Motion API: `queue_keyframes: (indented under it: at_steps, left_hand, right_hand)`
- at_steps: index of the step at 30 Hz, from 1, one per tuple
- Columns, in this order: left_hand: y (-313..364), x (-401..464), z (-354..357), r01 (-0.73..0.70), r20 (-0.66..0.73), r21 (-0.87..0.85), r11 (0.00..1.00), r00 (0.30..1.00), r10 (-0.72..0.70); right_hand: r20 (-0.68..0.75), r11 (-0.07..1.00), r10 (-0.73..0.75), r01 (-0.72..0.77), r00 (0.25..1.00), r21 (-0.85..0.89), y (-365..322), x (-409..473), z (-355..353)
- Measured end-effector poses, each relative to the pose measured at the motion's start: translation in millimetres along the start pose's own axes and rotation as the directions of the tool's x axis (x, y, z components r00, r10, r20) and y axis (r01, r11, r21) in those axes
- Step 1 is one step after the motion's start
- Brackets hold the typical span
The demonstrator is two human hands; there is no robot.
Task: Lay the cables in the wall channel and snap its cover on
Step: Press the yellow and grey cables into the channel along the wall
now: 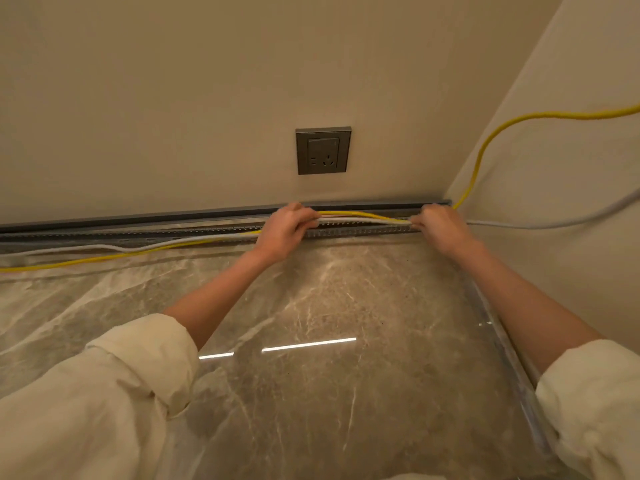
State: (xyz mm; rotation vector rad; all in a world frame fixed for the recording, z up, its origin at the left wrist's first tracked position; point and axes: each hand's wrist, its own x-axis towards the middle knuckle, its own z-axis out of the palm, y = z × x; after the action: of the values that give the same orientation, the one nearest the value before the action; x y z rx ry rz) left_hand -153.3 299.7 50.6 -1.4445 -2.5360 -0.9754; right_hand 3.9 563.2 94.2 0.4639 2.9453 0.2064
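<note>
A grey slotted wall channel (360,231) runs along the foot of the back wall, open at the front. A yellow cable (360,214) and a white cable (360,220) stretch side by side between my hands, just over the channel. My left hand (285,232) grips both cables at the middle of the channel. My right hand (440,225) pinches them near the corner. Left of my left hand the cables sag onto the floor. To the right, the yellow cable climbs the side wall and the white one trails off. No separate cover can be made out.
A grey wall socket (323,150) sits above the channel. The floor is glossy marble tile (329,306) under clear protective film. The side wall (554,168) closes the corner on the right. Cream sleeves cover my upper arms.
</note>
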Motion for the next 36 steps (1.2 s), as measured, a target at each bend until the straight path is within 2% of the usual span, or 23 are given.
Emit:
queue_keyframes:
  at_steps: [3,6,10,15,19,22,25,29,32,36]
  left_hand:
    - [-0.1,16.7,-7.7,-0.029,0.009,-0.010,1.000,1.000,0.030]
    - [-1.8,18.5,-6.9,-0.002,0.073,-0.045,0.999,0.997,0.005]
    - [-7.3,14.3,3.7,-0.030,0.085,0.017,0.999,0.996,0.028]
    - [-8.9,20.4,14.0,0.115,0.075,-0.022,0.993,0.991,-0.113]
    - [-12.4,20.8,20.8,0.099,0.132,-0.006,0.995,0.986,-0.098]
    - [-15.1,15.4,28.2,0.093,0.124,0.037,0.995,0.987,-0.097]
    - [-19.1,13.6,34.4,0.080,0.118,0.091,0.993,0.989,-0.090]
    - [-17.7,15.8,38.8,0.145,0.108,0.119,0.982,0.981,-0.158]
    - [-16.0,14.9,41.5,0.072,0.143,0.194,0.978,0.985,-0.101]
    - [-14.0,15.4,44.6,-0.018,0.160,0.270,0.963,0.987,-0.026]
  right_hand:
    - [-0.079,0.999,0.038,-0.038,0.996,0.001,8.5,10.6,-3.9]
    - [-0.065,0.998,0.057,-0.056,0.996,0.013,11.4,18.4,-1.6]
    - [-0.004,0.998,0.019,-0.019,1.000,0.057,12.7,21.2,7.1]
    - [0.026,0.994,-0.065,0.063,0.998,0.089,18.5,19.3,12.0]
    - [0.017,0.991,-0.110,0.108,0.994,0.084,22.5,17.3,13.3]
    - [0.009,0.987,-0.119,0.118,0.993,0.112,21.8,16.2,13.7]
    - [0.011,0.991,-0.081,0.080,0.997,0.110,20.0,17.6,15.1]
    - [0.031,0.997,0.046,-0.048,0.998,0.066,11.7,27.1,14.2]
    - [0.048,0.992,0.113,-0.115,0.992,0.040,4.3,36.2,11.3]
    - [0.090,0.991,0.124,-0.119,0.988,-0.058,-6.6,47.5,9.0]
